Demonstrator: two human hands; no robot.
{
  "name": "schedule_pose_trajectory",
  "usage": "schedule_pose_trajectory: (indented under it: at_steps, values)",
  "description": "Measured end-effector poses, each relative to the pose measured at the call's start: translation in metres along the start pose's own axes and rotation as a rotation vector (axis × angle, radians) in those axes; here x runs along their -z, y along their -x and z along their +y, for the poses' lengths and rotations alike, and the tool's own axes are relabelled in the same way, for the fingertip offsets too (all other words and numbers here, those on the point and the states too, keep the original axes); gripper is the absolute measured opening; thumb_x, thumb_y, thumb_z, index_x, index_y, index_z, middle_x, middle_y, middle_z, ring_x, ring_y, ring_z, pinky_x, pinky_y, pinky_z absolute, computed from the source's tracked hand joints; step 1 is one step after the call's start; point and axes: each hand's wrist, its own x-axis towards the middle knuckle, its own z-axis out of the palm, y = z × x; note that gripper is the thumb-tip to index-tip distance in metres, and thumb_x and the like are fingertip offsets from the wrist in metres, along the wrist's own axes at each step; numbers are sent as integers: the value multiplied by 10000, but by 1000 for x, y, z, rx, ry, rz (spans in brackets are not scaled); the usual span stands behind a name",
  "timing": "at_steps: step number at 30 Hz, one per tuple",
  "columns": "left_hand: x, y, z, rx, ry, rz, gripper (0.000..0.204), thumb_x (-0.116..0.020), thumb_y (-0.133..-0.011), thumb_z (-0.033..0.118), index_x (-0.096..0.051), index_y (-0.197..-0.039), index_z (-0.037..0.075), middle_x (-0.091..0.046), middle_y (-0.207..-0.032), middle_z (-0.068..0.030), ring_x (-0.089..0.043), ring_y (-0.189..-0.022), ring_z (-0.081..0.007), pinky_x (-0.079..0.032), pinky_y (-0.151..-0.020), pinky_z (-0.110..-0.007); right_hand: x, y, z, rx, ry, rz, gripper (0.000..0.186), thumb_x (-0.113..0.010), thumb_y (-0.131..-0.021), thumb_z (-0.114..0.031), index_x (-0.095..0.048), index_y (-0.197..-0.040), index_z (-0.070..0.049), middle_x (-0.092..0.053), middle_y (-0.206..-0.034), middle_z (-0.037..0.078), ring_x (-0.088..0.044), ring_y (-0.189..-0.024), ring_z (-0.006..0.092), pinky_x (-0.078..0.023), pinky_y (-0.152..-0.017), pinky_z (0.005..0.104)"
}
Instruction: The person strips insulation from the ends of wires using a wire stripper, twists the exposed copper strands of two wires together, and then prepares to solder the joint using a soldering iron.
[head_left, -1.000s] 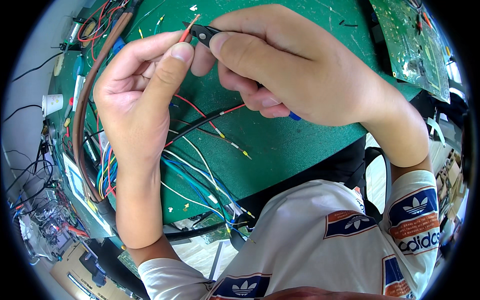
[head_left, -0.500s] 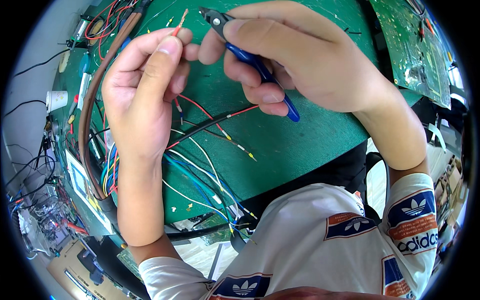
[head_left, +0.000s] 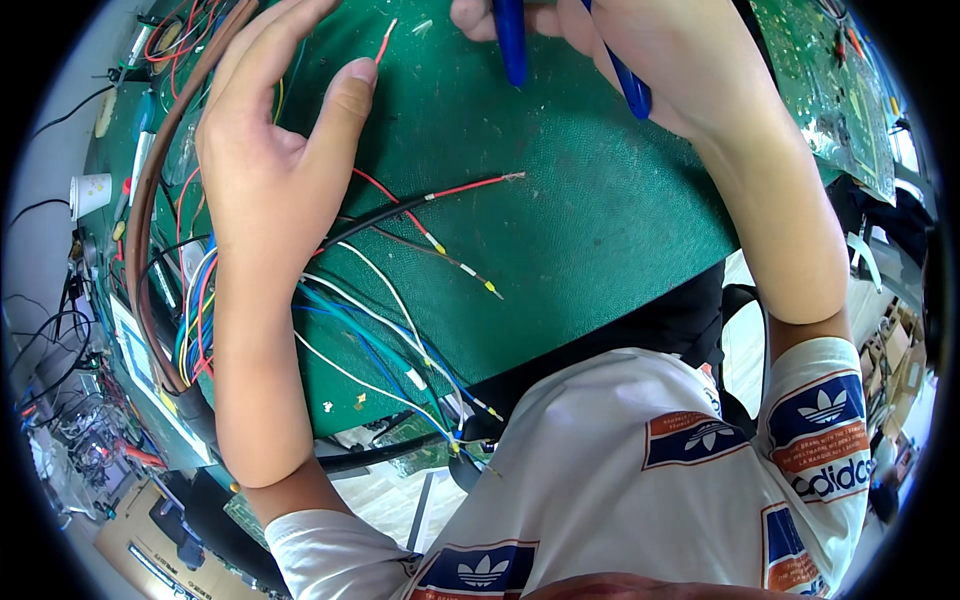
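Observation:
My left hand (head_left: pixel 275 130) is over the left part of the green mat (head_left: pixel 600 250), its thumb apart from the stretched fingers, some of which run out at the top edge. Just past the thumb tip a red wire (head_left: pixel 383 46) shows its bare copper end; it looks loose of the fingers. At the top my right hand (head_left: pixel 665 55) holds a pair of wire cutters by their blue handles (head_left: pixel 511 45), which are spread apart. The cutters' jaws are out of view. A second red wire (head_left: pixel 470 187) with a stripped end comes out of black sleeving below the hands.
White, blue and green wires (head_left: pixel 400 345) with ferrules fan across the mat's near left. A thick brown cable (head_left: pixel 150 230) curves along the left side, by a paper cup (head_left: pixel 90 195). Green circuit boards (head_left: pixel 835 110) lie at the far right.
My left hand has opened from its pinch on the red wire and moved up. My right hand has moved up and away with the cutters, whose handles now stand wider apart.

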Motion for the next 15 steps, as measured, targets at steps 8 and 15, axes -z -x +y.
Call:
schedule_pose_trajectory:
  at_steps: [8,15]
  values:
    - [7,8,12,-32,408,-413,284,-821,-687,96,-705,-932,12,-619,-776,-57,-582,-719,-173,-459,-653,-288,-10,-2,4,139,399,160,289,-503,-976,-153,-536,-1152,73,-592,-876,49,-571,-815,137,-470,-754,268]
    - [6,10,15,-159,346,-485,188,-770,-702,9,-683,-869,9,-625,-780,-97,-601,-726,-237,-478,-647,-315,-10,4,4,281,688,100,195,-509,-987,-158,-580,-1021,20,-526,-755,-1,-490,-716,80,-409,-648,254]
